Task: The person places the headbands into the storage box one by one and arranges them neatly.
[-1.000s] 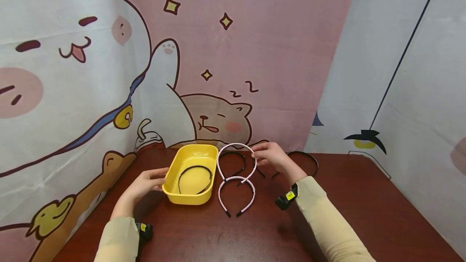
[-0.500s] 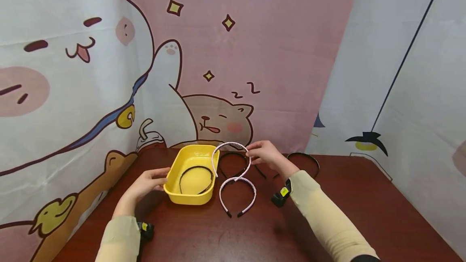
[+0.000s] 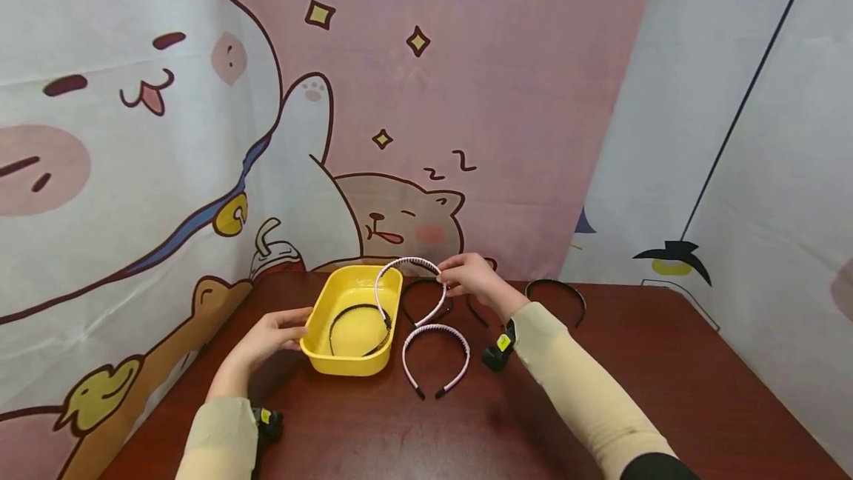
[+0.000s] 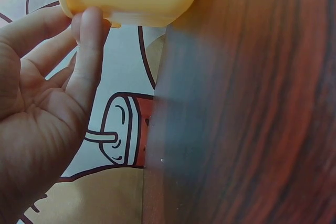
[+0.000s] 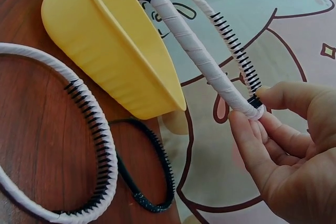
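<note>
In the head view, my left hand (image 3: 266, 335) holds the left rim of a yellow plastic basin (image 3: 346, 366), its thumb and fingers at the edge. My right hand (image 3: 474, 278) pinches a pale pink headband (image 5: 198, 56) with dark comb teeth and black tips. That headband is raised, with its left part over the basin's right side. Inside the basin rests a black headband (image 3: 357, 307). A second pale pink headband (image 3: 436, 328) lies on the table right of the basin. Behind the held one is another black headband (image 5: 167, 166).
A further black headband (image 3: 563, 284) lies at the back right of the brown wooden table (image 3: 413, 435), beyond my right forearm. Part of a dark band (image 3: 476, 311) shows beside my right hand. A cartoon-printed cloth (image 3: 520, 110) hangs along the table's back edge and sides.
My right hand has moved left with the pale pink headband, from beside the basin to over its right rim. The left hand has stayed at the basin's edge.
</note>
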Action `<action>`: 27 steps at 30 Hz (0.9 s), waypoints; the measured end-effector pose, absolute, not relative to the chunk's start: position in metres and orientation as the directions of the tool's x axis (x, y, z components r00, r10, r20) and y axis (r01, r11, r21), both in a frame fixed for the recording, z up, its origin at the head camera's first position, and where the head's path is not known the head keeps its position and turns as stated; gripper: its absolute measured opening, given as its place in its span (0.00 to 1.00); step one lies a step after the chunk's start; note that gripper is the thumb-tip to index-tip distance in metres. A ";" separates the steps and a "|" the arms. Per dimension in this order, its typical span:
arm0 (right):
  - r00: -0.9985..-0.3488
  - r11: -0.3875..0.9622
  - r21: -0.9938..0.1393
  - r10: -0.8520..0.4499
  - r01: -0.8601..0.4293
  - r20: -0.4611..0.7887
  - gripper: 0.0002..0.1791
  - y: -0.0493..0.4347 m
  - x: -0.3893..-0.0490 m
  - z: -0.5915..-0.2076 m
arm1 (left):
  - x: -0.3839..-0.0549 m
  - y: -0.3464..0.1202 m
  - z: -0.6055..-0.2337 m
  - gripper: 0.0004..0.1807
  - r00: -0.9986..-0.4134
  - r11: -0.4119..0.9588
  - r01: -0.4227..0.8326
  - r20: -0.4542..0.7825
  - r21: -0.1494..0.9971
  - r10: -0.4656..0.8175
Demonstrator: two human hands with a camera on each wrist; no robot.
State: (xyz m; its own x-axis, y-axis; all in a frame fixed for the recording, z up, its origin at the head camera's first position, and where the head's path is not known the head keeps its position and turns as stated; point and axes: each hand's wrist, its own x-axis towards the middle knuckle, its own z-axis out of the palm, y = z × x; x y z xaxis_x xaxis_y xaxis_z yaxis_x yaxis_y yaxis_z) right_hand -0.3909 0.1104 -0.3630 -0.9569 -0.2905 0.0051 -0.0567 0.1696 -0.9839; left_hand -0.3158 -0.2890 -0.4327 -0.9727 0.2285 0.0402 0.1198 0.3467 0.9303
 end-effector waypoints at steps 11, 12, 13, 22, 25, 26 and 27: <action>-0.953 0.149 -0.988 -0.303 -0.039 -0.008 0.20 0.093 -0.398 -0.356 | -0.316 -0.290 -0.433 0.29 -0.973 0.348 0.118 0.038 0.930 0.229; -0.953 0.146 -0.989 -0.303 -0.036 -0.009 0.19 0.092 -0.399 -0.357 | -0.316 -0.289 -0.433 0.29 -0.972 0.347 0.118 0.037 0.930 0.231; -0.953 0.140 -0.990 -0.303 -0.035 -0.009 0.19 0.091 -0.400 -0.358 | -0.316 -0.290 -0.434 0.29 -0.972 0.348 0.120 0.038 0.930 0.233; -0.955 0.150 -0.989 -0.295 -0.014 -0.031 0.17 0.079 -0.402 -0.365 | -0.315 -0.289 -0.434 0.29 -0.969 0.343 0.128 0.043 0.930 0.245; -0.956 0.156 -0.988 -0.291 -0.009 -0.037 0.16 0.075 -0.401 -0.365 | -0.315 -0.289 -0.433 0.29 -0.969 0.346 0.129 0.044 0.929 0.243; -0.955 0.158 -0.987 -0.295 -0.014 -0.034 0.16 0.073 -0.400 -0.364 | -0.314 -0.289 -0.432 0.29 -0.970 0.348 0.128 0.043 0.929 0.241; -0.954 0.161 -0.987 -0.297 -0.017 -0.032 0.16 0.072 -0.400 -0.363 | -0.314 -0.289 -0.432 0.29 -0.970 0.349 0.128 0.043 0.928 0.240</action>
State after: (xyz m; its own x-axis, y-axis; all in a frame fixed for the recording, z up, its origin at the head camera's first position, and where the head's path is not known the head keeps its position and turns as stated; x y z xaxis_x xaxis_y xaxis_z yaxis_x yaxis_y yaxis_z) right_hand -0.4004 0.0716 -0.3635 -0.9543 -0.2973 -0.0319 -0.0171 0.1607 -0.9869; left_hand -0.3141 -0.2888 -0.4318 -0.9698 0.2401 0.0431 0.1276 0.3489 0.9284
